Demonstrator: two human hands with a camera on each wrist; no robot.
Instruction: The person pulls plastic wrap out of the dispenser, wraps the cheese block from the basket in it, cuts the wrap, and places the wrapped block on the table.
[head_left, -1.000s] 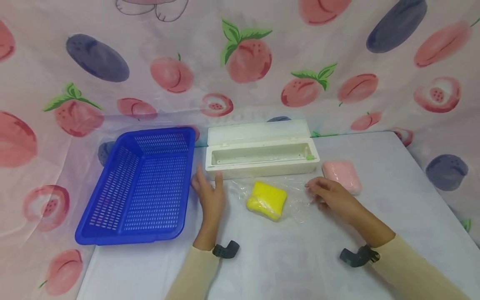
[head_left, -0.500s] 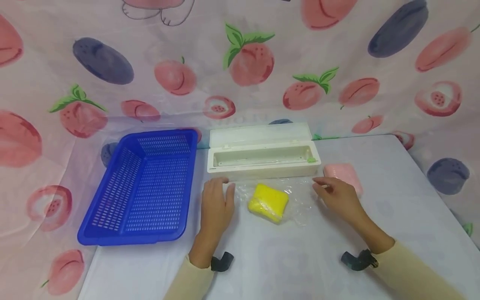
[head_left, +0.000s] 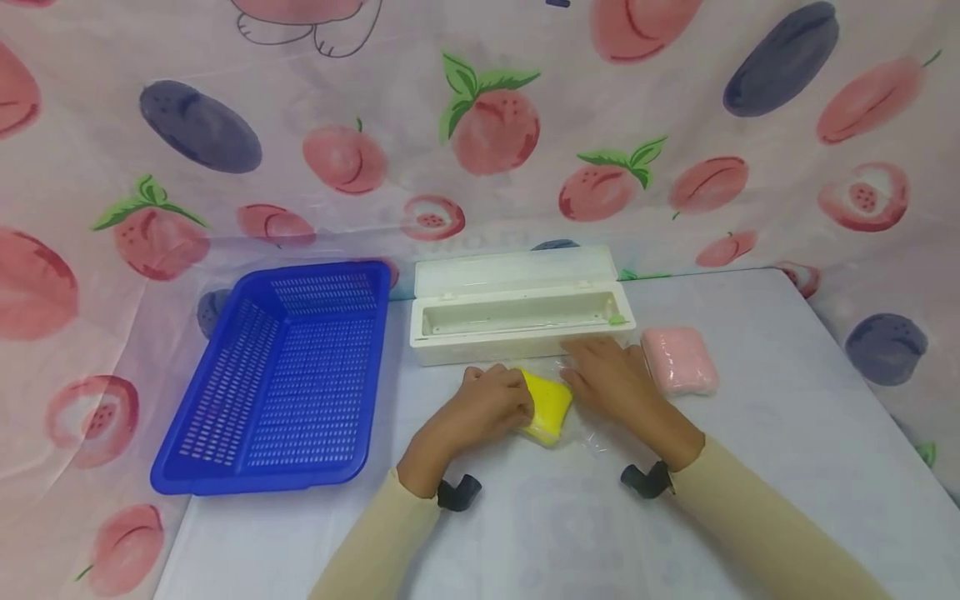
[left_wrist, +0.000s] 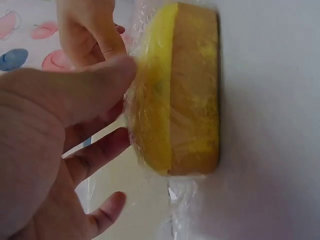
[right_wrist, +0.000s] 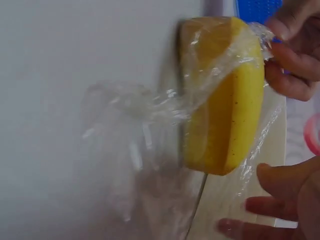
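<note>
A pillow-shaped yellow block [head_left: 550,408] sits on the table on clear plastic film [right_wrist: 140,107], part of which lies over its top. My left hand [head_left: 491,402] pinches a gathered bit of film at the block's left side, between thumb and fingers. At the other side is my right hand [head_left: 611,379]; its fingers look extended in the right wrist view and grip nothing that I can make out. Behind both hands stands a long white box [head_left: 487,348], its lid tilted up at the back. The left hand hides part of the block in the head view.
To the left is a blue perforated plastic basket [head_left: 377,375]. A pink block [head_left: 680,360], shiny as if wrapped, lies just right of my right hand. A fruit-printed cloth [head_left: 495,200] hangs behind the white table.
My left hand has moved right, onto the yellow block's left side, and has taken hold of the film. The right hand has moved left, away from the pink block, towards the yellow one.
</note>
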